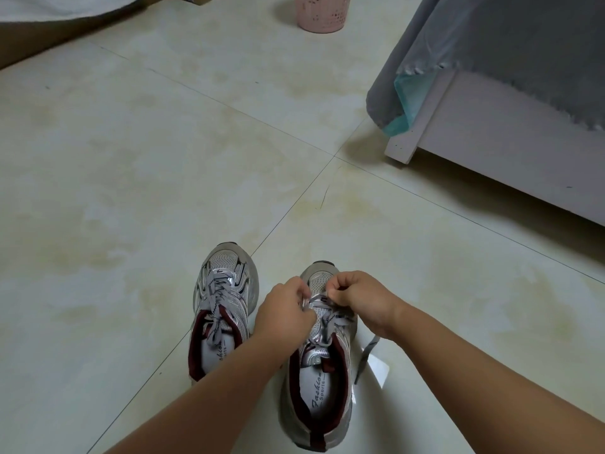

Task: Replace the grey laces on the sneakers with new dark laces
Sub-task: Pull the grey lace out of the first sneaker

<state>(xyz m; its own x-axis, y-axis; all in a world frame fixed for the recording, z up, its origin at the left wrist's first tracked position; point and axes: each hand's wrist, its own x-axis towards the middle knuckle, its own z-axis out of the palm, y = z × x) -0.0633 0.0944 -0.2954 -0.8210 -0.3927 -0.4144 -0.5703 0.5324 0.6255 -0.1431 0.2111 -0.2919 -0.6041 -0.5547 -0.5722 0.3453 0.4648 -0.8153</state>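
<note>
Your two sneakers stand side by side on the tiled floor (131, 191), long axes running straight away from you, toes pointing forward and heels (with the dark red collars) toward your body.

Your left hand (284, 314) and right hand (361, 298) both sit over the forefoot of the right sneaker (319, 362), nearly touching each other. Each grip is curled tight: the fingers of both hands pinch the grey lace (327, 322) at the lowest eyelet rows, just behind the toe mesh. Exactly which strand each hand has is hidden under your knuckles.

Below your hands, toward the heel, the lace is loose and partly undone across the tongue. One free end (365, 358) trails off the outer side of the shoe, below and right of your right hand, lying on the floor and pointing roughly back toward you. It crosses a small pale patch on the floor (376, 368); I cannot tell what that patch is.

Left of your left hand, just beside it, the left sneaker (222, 309) has its grey lace criss-crossed up the eyelets, with the ends resting over the tongue.

Well ahead of your hands stands a pink bin (320, 13). Ahead and to the right, a grey cloth (491, 44) hangs over a white furniture panel (491, 152).
</note>
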